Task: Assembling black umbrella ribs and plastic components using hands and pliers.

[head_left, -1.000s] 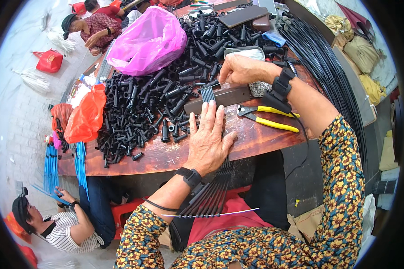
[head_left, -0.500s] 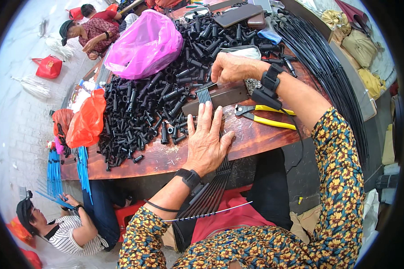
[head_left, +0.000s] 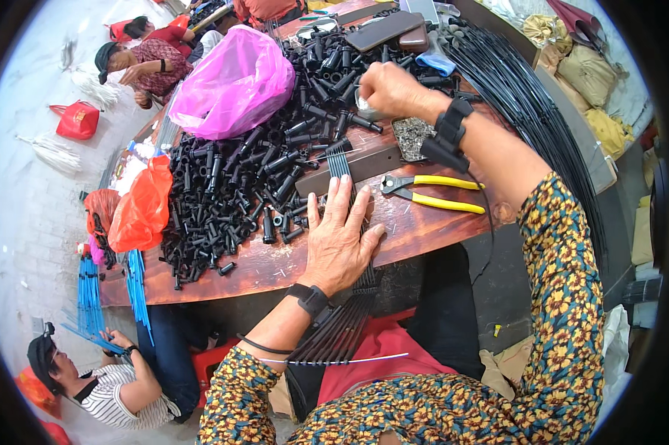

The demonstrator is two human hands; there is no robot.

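My left hand [head_left: 338,248] lies flat, fingers stretched out, on a row of thin black rods [head_left: 357,326] at the table's front edge. The rods' tips rest side by side on a dark flat bar [head_left: 371,164]. Toward my lap they fan out, and a thin pale rod [head_left: 375,358] crosses their near ends. My right hand [head_left: 395,89] is raised beyond the bar with its fingers curled closed; what they hold, if anything, is hidden. Close beside it stands a tray of small metal bits [head_left: 414,139]. Yellow-handled end cutters [head_left: 442,194] lie right of the bar.
Black plastic tubes [head_left: 234,196] are heaped across the table, with a pink plastic bag [head_left: 234,85] on them. Long black rods [head_left: 527,111] line the right side. A red bag [head_left: 143,208] sits at the left edge. A co-worker [head_left: 108,378] handles blue rods at lower left; others sit far left.
My right hand has left the rod tips at the bar and moved up and slightly right, uncovering the tray of metal bits. My left hand stays flat on the rods.
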